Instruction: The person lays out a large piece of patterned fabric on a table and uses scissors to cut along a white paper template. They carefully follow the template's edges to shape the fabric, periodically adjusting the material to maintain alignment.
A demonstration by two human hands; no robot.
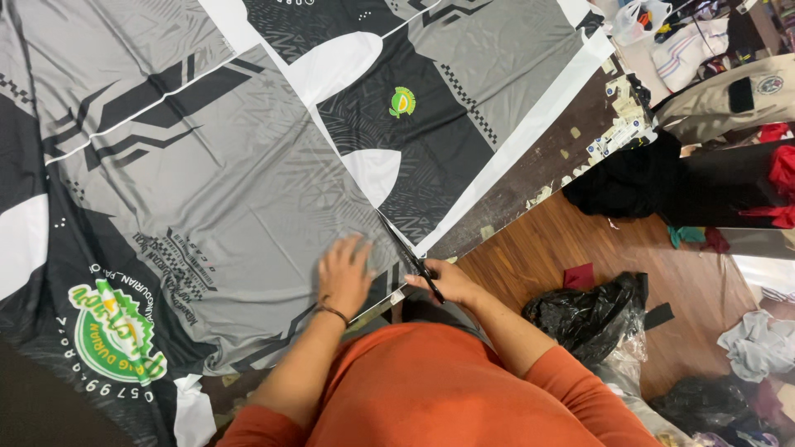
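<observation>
A large printed fabric sheet [232, 165] in grey, black and white lies spread over a worktable, with green-and-yellow round emblems on it. My left hand [344, 273] presses flat on the fabric near the table's front edge, fingers apart; a thin band circles its wrist. My right hand [443, 281] grips the handles of black scissors [407, 252], whose blades point up and left into the fabric along a white seam line. My orange sleeves and torso fill the bottom of the view.
The dark tabletop edge [530, 178] with bits of tape runs diagonally on the right. On the wooden floor [629, 248] lie a black plastic bag [592, 314], fabric scraps and piles of dark and white cloth [758, 343].
</observation>
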